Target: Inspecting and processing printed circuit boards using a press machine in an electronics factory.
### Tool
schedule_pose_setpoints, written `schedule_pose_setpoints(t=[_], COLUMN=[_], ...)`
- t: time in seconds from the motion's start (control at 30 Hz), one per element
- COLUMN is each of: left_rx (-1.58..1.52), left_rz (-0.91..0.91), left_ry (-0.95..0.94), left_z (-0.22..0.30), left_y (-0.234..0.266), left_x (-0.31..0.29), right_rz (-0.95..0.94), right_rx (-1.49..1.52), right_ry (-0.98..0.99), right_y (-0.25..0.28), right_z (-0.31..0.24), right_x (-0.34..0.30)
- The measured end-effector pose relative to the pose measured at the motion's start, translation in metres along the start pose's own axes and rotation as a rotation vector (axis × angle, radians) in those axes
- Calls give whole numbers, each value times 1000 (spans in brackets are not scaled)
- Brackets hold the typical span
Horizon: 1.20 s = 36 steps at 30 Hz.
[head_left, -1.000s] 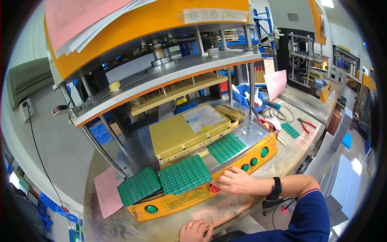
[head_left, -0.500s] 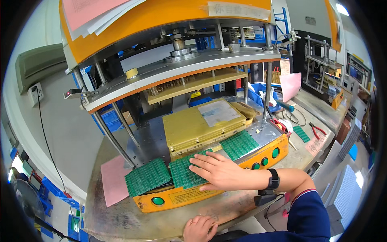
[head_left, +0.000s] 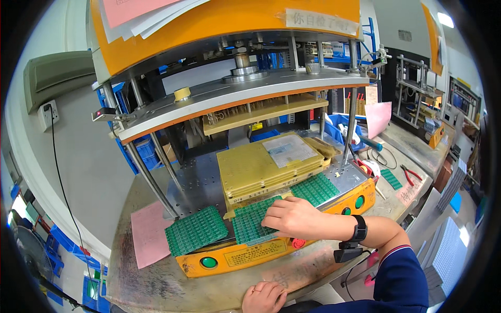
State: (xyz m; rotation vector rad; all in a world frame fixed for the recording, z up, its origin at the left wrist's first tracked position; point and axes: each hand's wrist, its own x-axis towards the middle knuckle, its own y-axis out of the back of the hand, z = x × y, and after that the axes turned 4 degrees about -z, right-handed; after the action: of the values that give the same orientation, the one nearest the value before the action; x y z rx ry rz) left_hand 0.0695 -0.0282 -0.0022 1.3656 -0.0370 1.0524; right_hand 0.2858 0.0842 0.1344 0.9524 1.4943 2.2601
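Observation:
My right hand (head_left: 293, 216) is at the right part of the middle green circuit board panel (head_left: 251, 221). Its fingers are curled in, and the fingertips are hidden, so I cannot make out what they hold. A second green panel (head_left: 195, 229) lies askew to the left, and a third (head_left: 315, 189) lies flat to the right. Behind them sits a stack of yellow fixture plates (head_left: 245, 169), with a pale sheet (head_left: 290, 150) on top. My left hand (head_left: 265, 297) rests closed at the bench's near edge, with nothing visible in it.
The press's upper plate (head_left: 250, 91) hangs over the fixture on steel posts (head_left: 148, 169). Green buttons (head_left: 209, 262) and a red one (head_left: 298, 243) line its orange front. Red-handled pliers (head_left: 410, 175) and a small green board (head_left: 391, 179) lie at right. Pink paper (head_left: 150, 235) lies at left.
My right hand has gone from spread flat over the middle panel to curled fingers at its right side. My left hand stays at the bench edge. The whole view has shifted slightly.

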Motion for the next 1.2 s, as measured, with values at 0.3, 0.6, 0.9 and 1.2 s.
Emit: schedule_pose_setpoints(t=[0.3, 0.6, 0.9, 1.2], left_rx=[23, 16, 29, 16], left_rz=[-12, -8, 33, 26], left_ry=[-5, -3, -16, -18], left_z=[1, -1, 0, -3], left_y=[-1, -2, -2, -5], left_x=[-5, -5, -3, -6], right_rz=[-115, -138, 247, 201], right_rx=[276, 334, 213, 275], right_ry=[13, -252, -242, -369], right_y=[8, 21, -35, -69], right_z=[9, 7, 89, 114], right_x=[-1, 2, 56, 72])
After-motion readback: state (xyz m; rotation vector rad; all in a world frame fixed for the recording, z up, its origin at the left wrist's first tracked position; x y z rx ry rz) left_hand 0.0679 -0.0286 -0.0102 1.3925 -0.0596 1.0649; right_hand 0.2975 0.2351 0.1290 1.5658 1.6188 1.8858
